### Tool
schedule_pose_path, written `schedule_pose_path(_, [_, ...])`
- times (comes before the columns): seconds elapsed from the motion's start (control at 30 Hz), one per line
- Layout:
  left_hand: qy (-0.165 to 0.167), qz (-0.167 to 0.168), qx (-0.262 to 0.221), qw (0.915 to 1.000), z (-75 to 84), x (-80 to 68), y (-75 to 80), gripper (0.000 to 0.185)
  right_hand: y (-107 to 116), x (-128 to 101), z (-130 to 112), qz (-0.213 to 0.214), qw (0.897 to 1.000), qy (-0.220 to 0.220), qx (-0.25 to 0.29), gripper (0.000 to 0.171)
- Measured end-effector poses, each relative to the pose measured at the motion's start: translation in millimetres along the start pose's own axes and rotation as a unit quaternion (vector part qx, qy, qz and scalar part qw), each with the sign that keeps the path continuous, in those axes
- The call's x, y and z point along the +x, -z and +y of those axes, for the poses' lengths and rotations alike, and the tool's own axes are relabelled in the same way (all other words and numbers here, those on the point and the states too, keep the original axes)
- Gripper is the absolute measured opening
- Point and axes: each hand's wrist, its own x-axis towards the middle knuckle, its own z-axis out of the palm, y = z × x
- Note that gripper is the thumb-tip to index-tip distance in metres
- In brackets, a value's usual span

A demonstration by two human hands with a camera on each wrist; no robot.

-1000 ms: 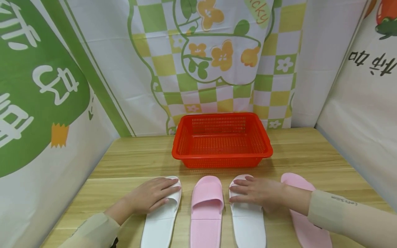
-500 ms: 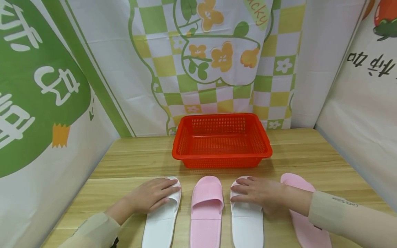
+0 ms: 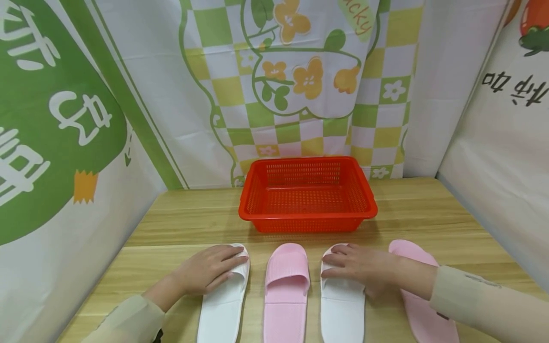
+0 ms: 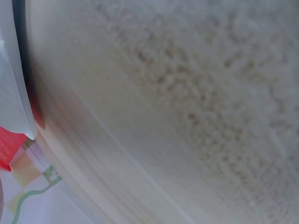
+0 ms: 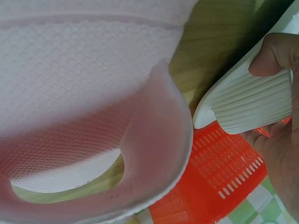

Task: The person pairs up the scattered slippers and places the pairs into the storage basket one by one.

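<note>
Two white slippers and two pink slippers lie in a row on the wooden table. My left hand (image 3: 206, 269) lies over the ribbed strap of the left white slipper (image 3: 220, 317), fingers across it and thumb at its side. Across the strap of the other white slipper (image 3: 343, 314) my right hand (image 3: 364, 267) holds on. The right wrist view shows its thumb (image 5: 271, 58) by the strap's edge and its fingers on the toe side. Between the hands is a pink slipper (image 3: 285, 309). Another pink slipper (image 3: 429, 314) is partly hidden under my right forearm.
A red plastic basket (image 3: 309, 225) with nothing in it stands behind the slippers. Printed cloths hang at the back (image 3: 300, 105) and both sides of the table (image 3: 180, 214). A blurred pale surface (image 4: 163, 116) fills most of the left wrist view.
The white slipper under my right hand has turned straighter and slid slightly right. The left white slipper has shifted only a little. Both hands keep their places on the straps.
</note>
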Motion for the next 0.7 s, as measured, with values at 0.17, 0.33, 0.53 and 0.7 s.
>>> schedule_pose_path(0.17, [0.009,0.002,-0.002,1.0,0.1,2.2,3.1,0.049,6,-4,2,0.007,0.999,-0.021,0.035,0.101])
schedule_pose_path(0.33, [0.013,0.02,-0.006,0.9997,1.6,6.7,8.3,0.048,14,-9,0,0.028,0.997,-0.045,0.051,0.101])
schedule_pose_path(0.53, [0.016,0.028,-0.001,0.9995,4.1,11.3,13.5,0.049,24,-14,-4,0.038,0.995,-0.072,0.052,0.098])
schedule_pose_path(0.7, [0.019,0.033,-0.002,0.9993,7.4,14.0,17.6,0.05,28,-16,-6,0.055,0.994,-0.077,0.054,0.098])
